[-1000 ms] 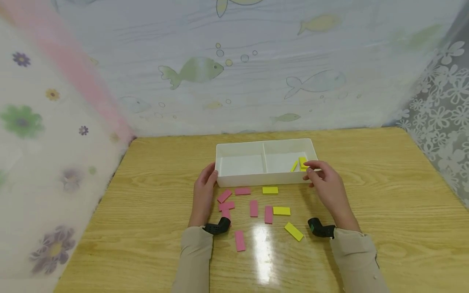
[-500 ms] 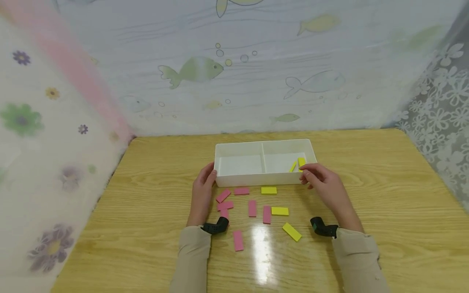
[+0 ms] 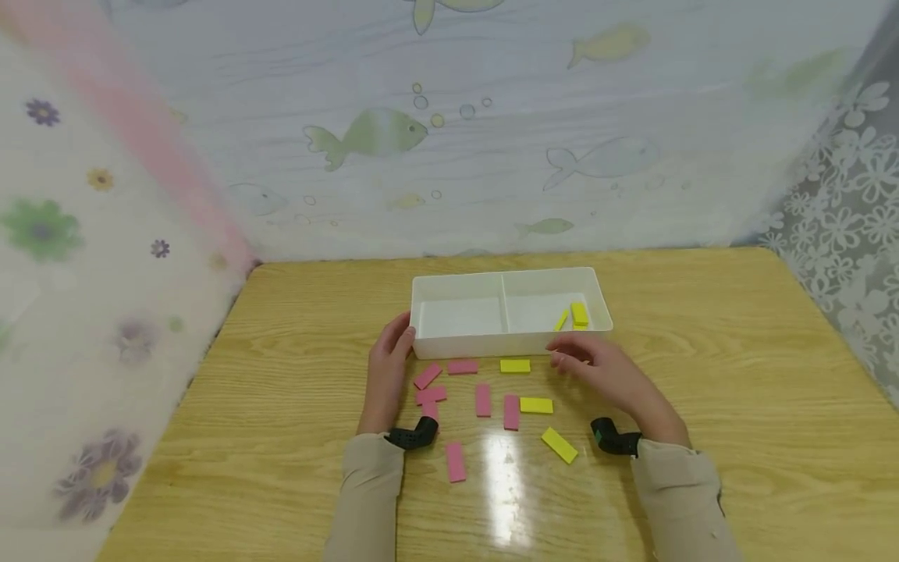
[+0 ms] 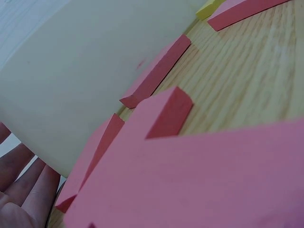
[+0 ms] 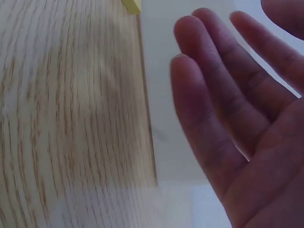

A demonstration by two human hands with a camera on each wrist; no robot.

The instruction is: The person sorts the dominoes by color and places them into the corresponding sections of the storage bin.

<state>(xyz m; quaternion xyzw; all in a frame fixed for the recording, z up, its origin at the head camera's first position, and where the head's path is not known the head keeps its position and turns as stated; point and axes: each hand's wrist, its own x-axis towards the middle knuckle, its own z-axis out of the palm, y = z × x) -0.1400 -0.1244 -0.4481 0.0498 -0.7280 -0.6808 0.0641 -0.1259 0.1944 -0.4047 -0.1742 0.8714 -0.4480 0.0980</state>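
A white two-compartment box stands on the table. My left hand rests against its left end, fingers along the outer wall and thumb at the front corner. My right hand is in front of the box's right half with fingers loosely bent and apart, holding nothing; the right wrist view shows bare fingertips. Inside the right compartment lie several yellow blocks, one leaning on edge. A flat yellow block lies on the table left of my right fingertips. Pink blocks lie close to my left hand.
More yellow blocks and several pink blocks are scattered over the wooden table between my forearms. One pink block touches a yellow block. A patterned wall rises behind the table.
My right hand has left the yellow blocks in the right compartment and moved left and toward me, over the box's front wall. The left hand stays at the box's left end.
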